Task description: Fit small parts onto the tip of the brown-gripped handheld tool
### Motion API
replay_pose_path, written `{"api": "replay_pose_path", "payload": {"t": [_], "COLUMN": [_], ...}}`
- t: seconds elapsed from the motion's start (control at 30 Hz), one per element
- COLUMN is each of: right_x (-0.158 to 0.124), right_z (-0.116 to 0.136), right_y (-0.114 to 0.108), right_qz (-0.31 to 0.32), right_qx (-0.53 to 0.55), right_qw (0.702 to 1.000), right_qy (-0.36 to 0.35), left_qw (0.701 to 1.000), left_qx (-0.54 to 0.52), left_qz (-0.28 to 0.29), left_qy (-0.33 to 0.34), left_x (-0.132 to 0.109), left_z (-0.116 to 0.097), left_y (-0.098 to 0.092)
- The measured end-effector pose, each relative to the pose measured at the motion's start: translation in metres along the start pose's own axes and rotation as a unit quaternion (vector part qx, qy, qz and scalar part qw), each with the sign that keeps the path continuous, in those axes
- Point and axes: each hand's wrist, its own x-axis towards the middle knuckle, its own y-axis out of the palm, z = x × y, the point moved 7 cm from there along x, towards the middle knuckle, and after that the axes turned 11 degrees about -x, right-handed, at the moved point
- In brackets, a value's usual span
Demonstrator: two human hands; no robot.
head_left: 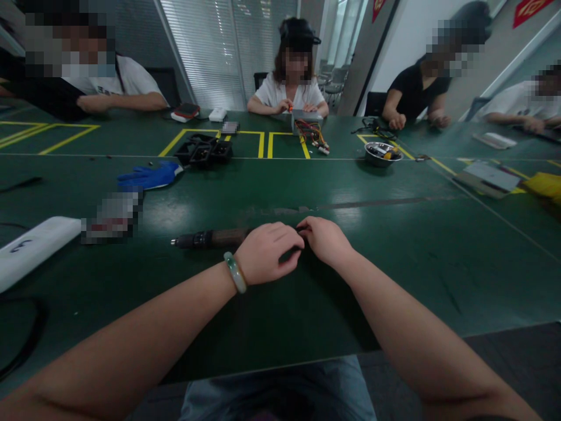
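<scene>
Filling most of the view, a green table [416, 234] bears a white box [35, 248] at far left. An electric screwdriver [228, 238] lies on the table in front of the person, tip to the left, its rear end hidden by the hands. Blue glove [149, 176] beyond it. Left hand [267, 252]: arched over the rear, thumb and fingers curled; grip cannot be told. Right hand [326, 241]: fingertips bunched beside the left fingers; what they pinch is unclear. Green bracelet [235, 273] on the left wrist.
</scene>
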Motion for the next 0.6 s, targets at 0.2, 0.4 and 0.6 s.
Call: {"api": "replay_pose_path", "payload": {"t": [0.2, 0.4, 0.6], "right_x": [-0.001, 0.010, -0.018], "right_z": [-0.003, -0.045, -0.164], "right_y": [0.000, -0.013, -0.043], "right_qz": [-0.008, -0.018, -0.002], "right_qx": [0.011, -0.015, -0.064], "right_qw": [1.000, 0.996, 0.969], "right_qy": [0.022, 0.090, 0.238], "left_qw": [0.965, 0.959, 0.957], "left_qx": [-0.134, -0.170, -0.183], "left_qz": [0.220, 0.222, 0.223], "left_qy": [0.055, 0.043, 0.040], "left_x": [-0.013, -0.016, -0.017], "left_z": [-0.018, -0.011, -0.008], "left_y": [0.035, 0.030, 0.030]}}
